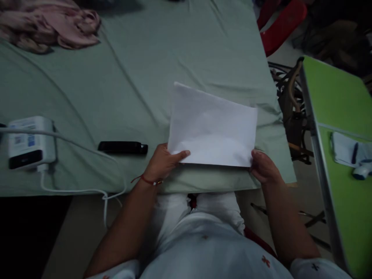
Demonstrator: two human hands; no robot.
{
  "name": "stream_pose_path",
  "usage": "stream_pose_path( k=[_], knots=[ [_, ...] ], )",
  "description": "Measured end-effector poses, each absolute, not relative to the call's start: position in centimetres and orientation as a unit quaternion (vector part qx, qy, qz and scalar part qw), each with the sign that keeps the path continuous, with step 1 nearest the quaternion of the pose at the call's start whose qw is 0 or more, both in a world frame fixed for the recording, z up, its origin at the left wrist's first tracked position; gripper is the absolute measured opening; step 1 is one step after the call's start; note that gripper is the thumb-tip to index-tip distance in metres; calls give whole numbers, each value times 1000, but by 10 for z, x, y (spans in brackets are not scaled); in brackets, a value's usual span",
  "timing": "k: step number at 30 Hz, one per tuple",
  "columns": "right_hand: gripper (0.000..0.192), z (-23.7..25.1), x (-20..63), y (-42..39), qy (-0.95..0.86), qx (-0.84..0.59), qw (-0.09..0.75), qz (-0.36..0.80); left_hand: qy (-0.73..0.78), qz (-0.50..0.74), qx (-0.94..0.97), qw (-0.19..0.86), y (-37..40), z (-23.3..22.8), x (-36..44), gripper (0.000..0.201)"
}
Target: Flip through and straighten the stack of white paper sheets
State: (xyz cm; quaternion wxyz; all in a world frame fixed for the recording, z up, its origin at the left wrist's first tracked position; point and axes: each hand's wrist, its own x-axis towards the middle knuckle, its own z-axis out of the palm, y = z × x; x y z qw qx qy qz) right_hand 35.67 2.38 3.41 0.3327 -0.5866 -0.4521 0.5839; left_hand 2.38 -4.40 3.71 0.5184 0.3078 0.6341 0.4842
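A white sheet of paper (213,126) is held up over the near edge of the cloth-covered table, its far edge slanting down toward the right. My left hand (165,161) grips the near left corner, thumb lying on top and fingers hidden beneath. At the near right corner, my right hand (265,166) pinches the paper's edge with its fingers curled. Whether it is one sheet or a few layers I cannot tell. Just left of my left hand lies a slim black object (122,147) with a short narrower end.
A white boxy device (31,141) with a white cable (72,190) sits at the left. Crumpled pink cloth (58,25) lies at the far left of the pale green tablecloth (139,50). To the right stand a red chair (283,29) and a bright green table (337,97) bearing papers and a pen.
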Motion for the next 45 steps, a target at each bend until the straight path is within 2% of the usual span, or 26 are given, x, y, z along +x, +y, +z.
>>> stream_pose_path(
  k=[4, 8, 11, 17, 21, 28, 36, 42, 45],
  knots=[
    [57, 39, 344, 14, -336, -579, 314, 674, 598, 480, 303, 566, -42, 36, 26, 58],
    [56, 41, 332, 7, -308, -628, 330, 634, 590, 471, 282, 592, -45, 38, 21, 43],
    [48, 41, 333, 6, -335, -636, 351, 600, 574, 479, 274, 606, -52, 40, 15, 37],
    [42, 49, 330, 6, -360, -636, 341, 592, 597, 490, 257, 580, -69, 37, -2, 44],
    [49, 50, 313, 10, -348, -635, 356, 591, 653, 540, 242, 473, -85, 31, -15, 38],
    [53, 46, 276, 20, -362, -606, 330, 627, 759, 570, 255, 184, -114, 32, -27, 20],
    [46, 36, 254, 30, -411, -583, 304, 632, 795, 483, 364, -41, -124, 8, -41, 28],
    [40, 39, 240, 31, -417, -573, 313, 633, 761, 411, 501, -33, -126, -5, -52, 62],
    [37, 40, 235, 32, -407, -570, 314, 641, 755, 389, 526, -27, -126, -7, -52, 72]
  ],
)
